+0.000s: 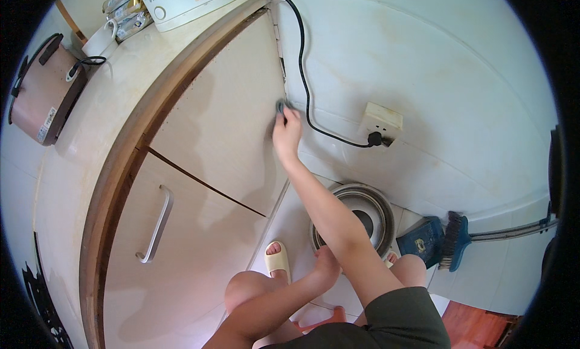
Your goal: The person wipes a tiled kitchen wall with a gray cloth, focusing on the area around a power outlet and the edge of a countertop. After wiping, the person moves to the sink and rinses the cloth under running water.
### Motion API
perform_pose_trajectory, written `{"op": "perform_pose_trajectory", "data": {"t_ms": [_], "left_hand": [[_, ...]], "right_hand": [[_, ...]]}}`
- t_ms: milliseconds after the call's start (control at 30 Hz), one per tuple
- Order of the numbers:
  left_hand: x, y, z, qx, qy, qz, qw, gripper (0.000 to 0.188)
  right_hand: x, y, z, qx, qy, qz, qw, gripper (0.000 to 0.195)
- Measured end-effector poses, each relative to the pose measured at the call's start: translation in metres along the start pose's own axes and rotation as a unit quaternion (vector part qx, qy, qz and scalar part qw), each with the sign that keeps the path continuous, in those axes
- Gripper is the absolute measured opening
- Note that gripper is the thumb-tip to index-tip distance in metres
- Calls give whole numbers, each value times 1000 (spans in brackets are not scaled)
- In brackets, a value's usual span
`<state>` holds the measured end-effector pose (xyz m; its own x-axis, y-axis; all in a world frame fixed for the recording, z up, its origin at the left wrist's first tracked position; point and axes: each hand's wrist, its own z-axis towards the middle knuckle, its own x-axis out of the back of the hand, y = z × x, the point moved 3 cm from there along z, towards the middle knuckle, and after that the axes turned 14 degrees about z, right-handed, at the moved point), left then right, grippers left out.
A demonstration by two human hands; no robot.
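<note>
My right hand reaches forward with a dark grey-green cloth gripped in its fingers, at the corner where the pale cabinet panel meets the white tiled wall. The hand and cloth look slightly blurred. My left hand rests low between my knees, near my right arm; its fingers are mostly hidden, so its hold cannot be seen. Below the right forearm, a round metal basin stands on the tiled floor, partly covered by the arm.
A black power cord runs down the wall to a socket box. A white appliance and a pink rice cooker stand on the counter. A blue dustpan and brush lie right of the basin. The cabinet has a metal handle.
</note>
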<state>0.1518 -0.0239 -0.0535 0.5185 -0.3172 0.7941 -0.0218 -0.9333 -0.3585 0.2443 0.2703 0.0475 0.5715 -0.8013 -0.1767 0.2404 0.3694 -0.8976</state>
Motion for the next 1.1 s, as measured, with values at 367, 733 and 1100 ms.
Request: {"op": "perform_pose_trajectory", "data": {"t_ms": [367,733,1100], "left_hand": [[7,3,8,-12,-75,61,995,40],[29,73,4,83,-165,-150,971,25],[1,23,-65,123,108,-213,963,14]], "right_hand": [[13,14,-15,15,-25,-71,997,32],[114,58,-93,-387,-268,105,876,17],[302,-150,-120,-455,-159,156,862,18]]}}
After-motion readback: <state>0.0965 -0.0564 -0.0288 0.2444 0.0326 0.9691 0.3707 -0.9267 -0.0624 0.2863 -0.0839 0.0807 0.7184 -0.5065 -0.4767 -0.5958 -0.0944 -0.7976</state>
